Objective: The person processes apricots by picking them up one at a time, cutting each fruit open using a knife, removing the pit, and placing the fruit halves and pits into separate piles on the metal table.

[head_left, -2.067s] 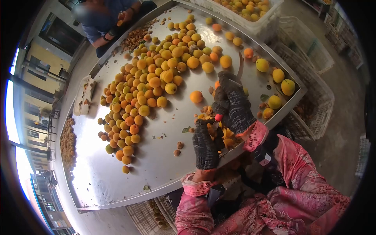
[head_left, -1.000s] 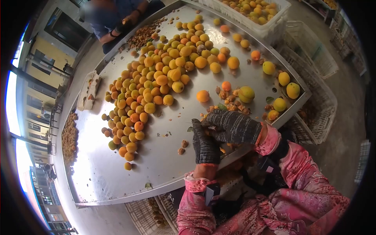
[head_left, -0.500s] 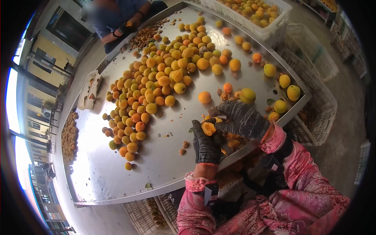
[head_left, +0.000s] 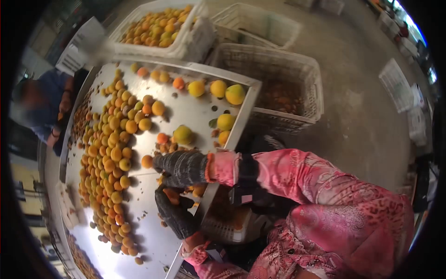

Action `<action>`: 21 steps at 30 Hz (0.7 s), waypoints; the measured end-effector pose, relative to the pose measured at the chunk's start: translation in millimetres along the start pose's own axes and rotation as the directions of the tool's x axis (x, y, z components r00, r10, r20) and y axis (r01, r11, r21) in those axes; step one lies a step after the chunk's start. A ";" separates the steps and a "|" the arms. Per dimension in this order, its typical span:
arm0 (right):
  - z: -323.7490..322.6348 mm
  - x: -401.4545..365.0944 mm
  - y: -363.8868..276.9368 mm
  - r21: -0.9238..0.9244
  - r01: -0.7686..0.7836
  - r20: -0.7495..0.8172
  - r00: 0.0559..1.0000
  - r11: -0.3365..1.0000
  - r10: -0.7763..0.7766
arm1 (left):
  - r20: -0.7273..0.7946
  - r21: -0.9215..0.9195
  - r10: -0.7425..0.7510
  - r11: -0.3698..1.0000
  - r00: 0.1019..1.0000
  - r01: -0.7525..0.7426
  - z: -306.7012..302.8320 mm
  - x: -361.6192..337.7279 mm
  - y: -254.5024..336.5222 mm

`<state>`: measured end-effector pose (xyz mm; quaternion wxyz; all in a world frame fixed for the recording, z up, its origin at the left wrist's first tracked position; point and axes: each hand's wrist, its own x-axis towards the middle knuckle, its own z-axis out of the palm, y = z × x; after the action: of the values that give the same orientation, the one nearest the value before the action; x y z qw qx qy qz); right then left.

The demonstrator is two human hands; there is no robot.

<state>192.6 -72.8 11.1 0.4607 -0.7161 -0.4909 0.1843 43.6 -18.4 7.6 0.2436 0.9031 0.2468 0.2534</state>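
my left hand [head_left: 175,213], in a dark knit glove, sits low in the middle of the frame at the rim of the steel table [head_left: 195,109]. its fingers are curled up around an orange apricot [head_left: 171,195] that shows between them. my right hand [head_left: 182,166], gloved the same, lies just above it, knuckles up and fingers folded under; whether it grips anything i cannot tell. the two gloves nearly touch. the long heap of apricots [head_left: 109,149] runs down the left of the frame. a white crate [head_left: 153,30] full of fruit stands at the upper left, and a second crate [head_left: 288,88] stands off the table's end, upper middle. another person [head_left: 44,104] is at the far left edge.
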 end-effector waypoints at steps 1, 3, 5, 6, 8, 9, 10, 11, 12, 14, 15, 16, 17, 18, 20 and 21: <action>-5.8 -2.8 -1.9 -0.040 -0.041 0.002 0.999 0.998 0.041 | 0.018 -0.054 0.072 0.996 0.997 -0.071 -3.1 -2.2 10.7; -8.2 -4.2 1.7 -0.108 -0.051 0.003 0.999 0.993 0.052 | 0.028 -0.099 0.156 0.983 0.987 -0.152 -8.2 -11.6 33.3; 10.8 -5.7 39.3 -0.159 0.161 -0.182 0.965 0.974 -0.189 | 0.114 -0.656 -0.310 0.690 0.944 0.306 -16.7 -31.1 51.0; 23.7 -5.6 44.9 -0.242 0.337 -0.331 0.852 0.910 -0.404 | 0.233 -0.707 -0.386 0.563 0.893 0.428 -23.4 -39.4 64.7; 11.6 -7.9 44.0 -0.205 0.245 -0.098 0.958 0.948 -0.269 | 0.324 -0.505 -0.255 0.767 0.911 0.395 -28.1 -54.7 51.6; 4.4 -12.0 39.8 -0.278 0.294 -0.145 0.928 0.914 -0.343 | 0.333 -0.417 -0.096 0.877 0.938 0.238 -23.5 -61.5 41.4; -1.3 -14.8 35.6 -0.348 0.331 -0.197 0.889 0.877 -0.413 | 0.372 -0.315 0.059 0.947 0.926 0.066 -22.6 -66.3 35.8; -4.0 -13.4 34.6 -0.243 0.361 -0.227 0.881 0.900 -0.414 | 0.437 -0.227 0.012 0.969 0.899 0.098 -25.6 -68.5 41.5; -5.3 -10.2 35.3 -0.140 0.386 -0.255 0.876 0.912 -0.409 | 0.498 -0.141 -0.040 0.982 0.866 0.126 -28.0 -69.1 46.3; -5.2 3.0 38.8 -0.042 0.364 -0.215 0.906 0.930 -0.365 | 0.460 -0.118 -0.025 0.989 0.888 0.088 -34.6 -66.6 46.9; -8.4 -1.2 33.7 -0.020 0.187 -0.160 0.969 0.982 -0.188 | 0.451 -0.147 0.030 0.988 0.892 0.041 -34.2 -65.9 46.6; -14.6 -1.4 30.5 -0.012 0.198 -0.160 0.967 0.980 -0.197 | 0.445 -0.136 0.025 0.990 0.895 0.040 -34.9 -66.7 46.3; -21.5 1.3 29.8 0.016 0.105 -0.187 0.977 0.994 -0.100 | 0.446 -0.214 -0.102 0.953 0.889 0.216 -37.5 -65.8 45.2; -27.9 2.7 28.4 0.045 0.009 -0.210 0.978 0.999 0.000 | 0.455 -0.292 -0.221 0.878 0.863 0.379 -40.2 -63.6 44.4; -39.8 -2.0 16.8 -0.002 -0.046 -0.402 0.915 0.999 0.041 | 0.381 -0.355 -0.313 0.820 0.870 0.450 -40.3 -42.7 48.5; -44.1 -2.5 17.6 -0.041 -0.059 -0.400 0.916 0.997 0.038 | 0.318 -0.430 -0.403 0.745 0.858 0.509 -39.1 -28.2 50.3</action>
<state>232.5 -97.8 18.1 0.5276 -0.7623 -0.3734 0.0330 16.0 -60.3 56.0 0.5475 0.7410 0.3602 0.1463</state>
